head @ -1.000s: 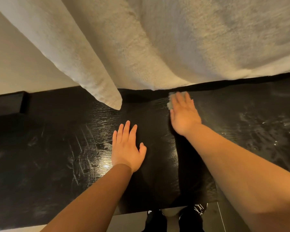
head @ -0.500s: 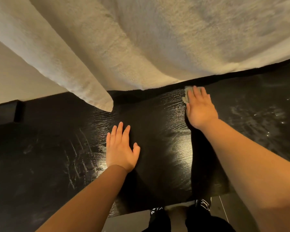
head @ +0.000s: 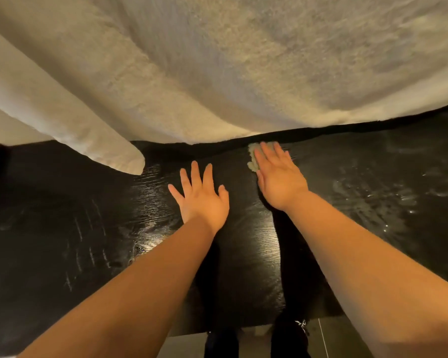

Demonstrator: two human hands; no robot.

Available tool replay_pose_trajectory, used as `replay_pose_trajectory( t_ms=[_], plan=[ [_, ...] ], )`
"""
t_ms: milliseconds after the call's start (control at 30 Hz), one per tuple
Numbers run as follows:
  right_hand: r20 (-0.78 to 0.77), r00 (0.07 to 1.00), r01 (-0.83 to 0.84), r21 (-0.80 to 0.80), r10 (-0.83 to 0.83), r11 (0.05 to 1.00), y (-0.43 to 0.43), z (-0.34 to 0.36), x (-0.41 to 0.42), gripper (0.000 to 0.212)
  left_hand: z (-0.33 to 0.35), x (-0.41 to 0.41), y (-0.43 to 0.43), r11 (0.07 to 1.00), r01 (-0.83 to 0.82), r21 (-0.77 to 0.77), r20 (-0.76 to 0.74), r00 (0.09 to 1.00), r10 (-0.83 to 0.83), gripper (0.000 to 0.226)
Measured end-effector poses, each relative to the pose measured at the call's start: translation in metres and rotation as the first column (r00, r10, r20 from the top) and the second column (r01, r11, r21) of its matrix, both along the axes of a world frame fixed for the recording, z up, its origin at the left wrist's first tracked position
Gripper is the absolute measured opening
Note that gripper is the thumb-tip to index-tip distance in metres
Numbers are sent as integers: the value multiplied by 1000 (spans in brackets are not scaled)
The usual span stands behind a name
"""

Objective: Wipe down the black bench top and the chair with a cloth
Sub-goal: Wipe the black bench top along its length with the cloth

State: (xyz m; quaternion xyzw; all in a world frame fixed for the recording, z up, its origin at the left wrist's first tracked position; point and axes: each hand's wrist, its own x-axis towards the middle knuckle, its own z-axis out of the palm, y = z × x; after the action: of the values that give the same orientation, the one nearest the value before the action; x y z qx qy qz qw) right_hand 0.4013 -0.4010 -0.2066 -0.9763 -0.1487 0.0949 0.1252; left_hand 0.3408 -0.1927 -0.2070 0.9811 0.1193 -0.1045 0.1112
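On the glossy black wood-grain bench (head: 62,202), the right hand (head: 279,177) presses a small pale cloth (head: 252,158) flat under straight, released fingers (head: 267,153) at the far edge, just below a shaggy cream blanket (head: 217,73), while the left hand (head: 202,200) rests beside it, spread and holding nothing.

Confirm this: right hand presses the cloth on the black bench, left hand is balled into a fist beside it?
Not quite: in the head view the left hand lies flat on the bench with fingers spread, not in a fist. The right hand does press the cloth on the bench.
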Motion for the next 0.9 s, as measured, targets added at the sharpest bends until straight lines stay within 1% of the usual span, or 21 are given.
replay_pose_trajectory(
  t_ms=[33, 100, 200, 267, 333, 400, 467, 500, 533, 633, 700, 767, 800, 833, 900],
  plan=[
    [5, 998, 65, -4, -65, 998, -20, 2, 8, 60, -1, 0, -3, 1000, 2, 15, 2, 1000, -2, 70],
    [13, 990, 144, -26, -143, 989, -49, 6, 17, 61, -2, 0, -5, 999, -8, 31, 26, 1000, 8, 71],
    [13, 984, 177, -58, -176, 983, -43, 7, 17, 62, -3, 1, -7, 999, -26, 42, 13, 1000, 26, 73],
    [7, 997, 83, -49, -83, 995, -20, 8, 12, 64, -3, 1, -8, 999, -22, 36, 8, 1000, 21, 73],
    [-17, 997, -79, -22, 79, 997, 2, 5, 12, 65, -4, 2, -8, 999, -27, 31, 14, 1000, 26, 73],
    [-28, 976, -215, -5, 215, 976, 10, 2, 19, 64, -4, 2, -7, 999, -38, 34, 13, 999, 37, 73],
    [-25, 962, -270, 31, 271, 962, 0, 4, 30, 60, -4, 3, -7, 999, -39, 38, 12, 999, 39, 72],
    [-16, 969, -247, 53, 248, 968, -13, 7, 36, 58, -3, 3, -8, 998, -40, 38, 11, 999, 40, 72],
    [5, 981, -192, 55, 192, 980, -28, 9, 44, 56, -3, 3, -8, 998, -44, 37, 13, 999, 43, 71],
    [83, 996, 19, -37, -15, 999, -88, 5, 58, 56, -2, 3, -10, 998, -54, 36, 28, 998, 53, 71],
    [71, 993, 106, -93, -99, 990, -110, 1, 59, 59, -3, 3, -9, 998, -56, 39, 26, 998, 55, 70],
    [53, 985, 172, -143, -166, 975, -103, 5, 57, 57, -4, 3, -8, 998, -58, 38, 26, 998, 57, 70],
    [55, 985, 171, -157, -165, 973, -92, 6, 55, 57, -3, 3, -8, 998, -59, 36, 31, 998, 58, 70],
    [57, 991, 132, -159, -125, 978, -78, 8, 50, 58, -4, 3, -9, 998, -60, 37, 37, 998, 58, 70],
    [31, 999, -18, -116, 22, 993, -44, 10, 38, 63, -4, 3, -9, 997, -61, 44, 41, 997, 59, 70]
  ],
)
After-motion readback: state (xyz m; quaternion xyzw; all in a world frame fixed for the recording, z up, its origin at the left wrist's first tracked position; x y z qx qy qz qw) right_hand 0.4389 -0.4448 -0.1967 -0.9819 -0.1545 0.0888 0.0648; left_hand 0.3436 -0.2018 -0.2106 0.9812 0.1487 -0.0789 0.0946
